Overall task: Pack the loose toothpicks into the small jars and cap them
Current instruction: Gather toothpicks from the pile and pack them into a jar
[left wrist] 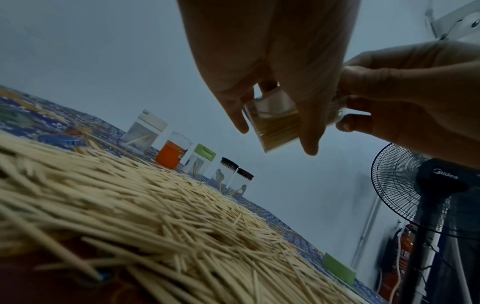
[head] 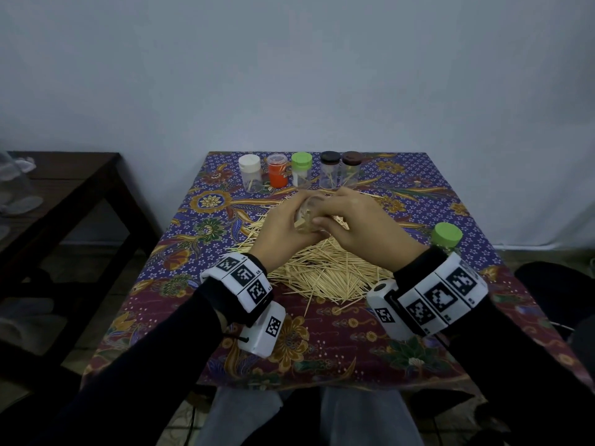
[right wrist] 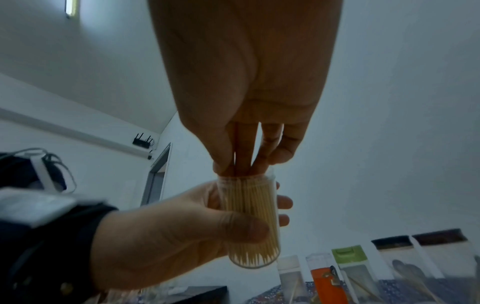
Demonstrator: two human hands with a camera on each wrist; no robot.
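1. A dark wooden side table (head: 64,185) stands at the far left, apart from the work table, with pale blurred things on it that cannot be made out.
2. The work table is covered by a patterned cloth (head: 206,252) in blue, maroon and gold.
3. Along the far edge stands a row of five small jars, left to right: a white-capped jar (head: 250,172), an orange jar (head: 277,170) with a clear lid, a green-capped jar (head: 301,170), a black-capped jar (head: 330,169) and a brown-capped jar (head: 351,169). Several hold just a few sticks.
4. The left hand (head: 283,233) is wrapped round a clear open jar (right wrist: 249,222), thumb across the front and fingers behind. It holds the jar in the air above the pile, mouth tipped toward the right hand.
5. That jar is packed nearly full of toothpicks standing lengthwise.
6. A big heap of loose toothpicks (head: 322,268) lies on the cloth in the middle, under both hands.
7. The right hand (head: 360,226) has its fingertips (right wrist: 228,166) gathered at the jar's mouth, touching the toothpick ends there; whether they pinch any sticks I cannot tell.
8. A green cap (head: 447,235) sits on the cloth at the right, beyond the right wrist.
9. In the left wrist view a black standing fan (left wrist: 420,185) shows off to the right.
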